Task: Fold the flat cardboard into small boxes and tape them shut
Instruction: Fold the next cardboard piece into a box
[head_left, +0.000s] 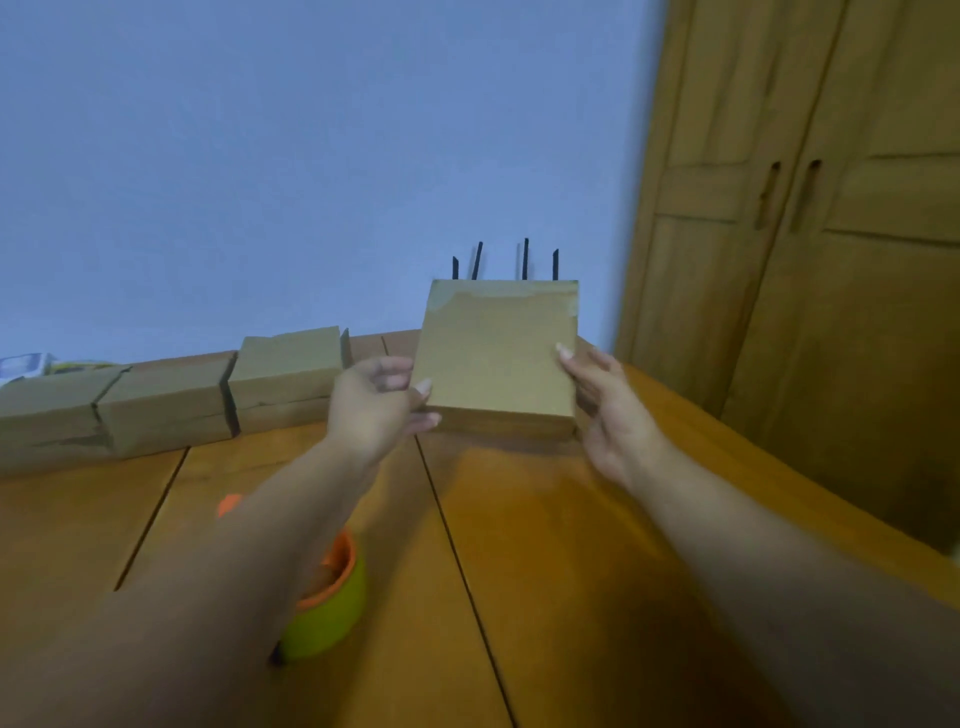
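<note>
Your left forearm hides most of the orange-and-green tape dispenser (327, 608). 4 thin black rods (525, 257) rise behind the cardboard box (498, 353), their base hidden. Your left hand (376, 405) and right hand (605, 410) pinch this smooth, square-faced box by its sides, over the wooden plank table (545, 545), right of a row of boxes (171, 400).

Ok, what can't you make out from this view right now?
Head view only:
- The box: its far side and bottom face away, so any tape there is unseen.
- The tape roll: half covered by the left forearm.
- The black rods: their base is hidden behind the box.
- The object at the left edge: cut off by the frame and blurred.
</note>
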